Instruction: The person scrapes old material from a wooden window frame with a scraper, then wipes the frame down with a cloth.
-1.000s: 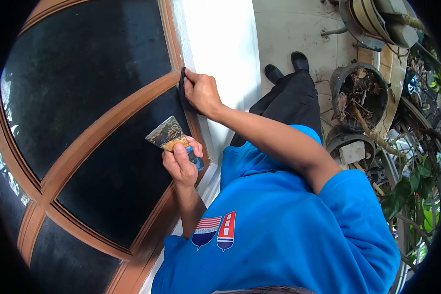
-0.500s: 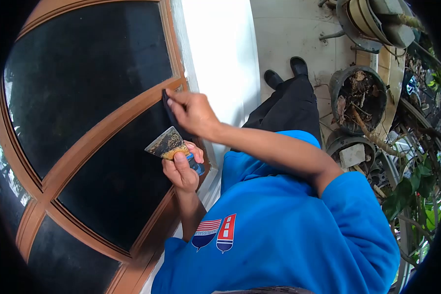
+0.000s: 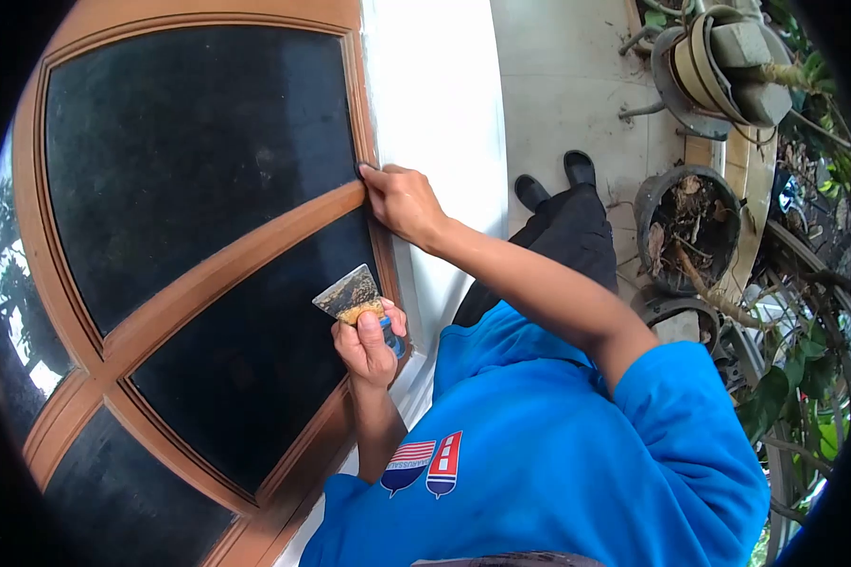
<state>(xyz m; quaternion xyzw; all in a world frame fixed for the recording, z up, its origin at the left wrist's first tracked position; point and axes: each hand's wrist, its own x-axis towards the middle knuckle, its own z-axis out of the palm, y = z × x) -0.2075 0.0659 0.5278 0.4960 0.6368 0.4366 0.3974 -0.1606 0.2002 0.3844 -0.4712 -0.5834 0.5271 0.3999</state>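
Observation:
My left hand (image 3: 367, 352) is closed round the blue handle of a putty knife (image 3: 350, 291). Its wide metal blade points up and to the left, smeared with yellow-brown putty (image 3: 361, 310) near the thumb. Higher up, my right hand (image 3: 407, 203) pinches a thin dark flat piece, mostly hidden by the fingers. Those fingertips press at the joint where a curved crossbar of the brown wooden frame (image 3: 255, 234) meets its upright side. Dark glass panes (image 3: 199, 142) fill the frame.
A white wall (image 3: 435, 94) runs beside the frame. On the right stand a pot of dry soil and leaves (image 3: 695, 222), a stool-like stand with pots (image 3: 695, 80), and leafy plants (image 3: 804, 378). My dark shoes (image 3: 579, 168) are on the tiled floor (image 3: 563, 104).
My right hand has shifted slightly right against the frame joint, and the dark piece shows less. The left hand with the putty knife sits a little further right and lower in view.

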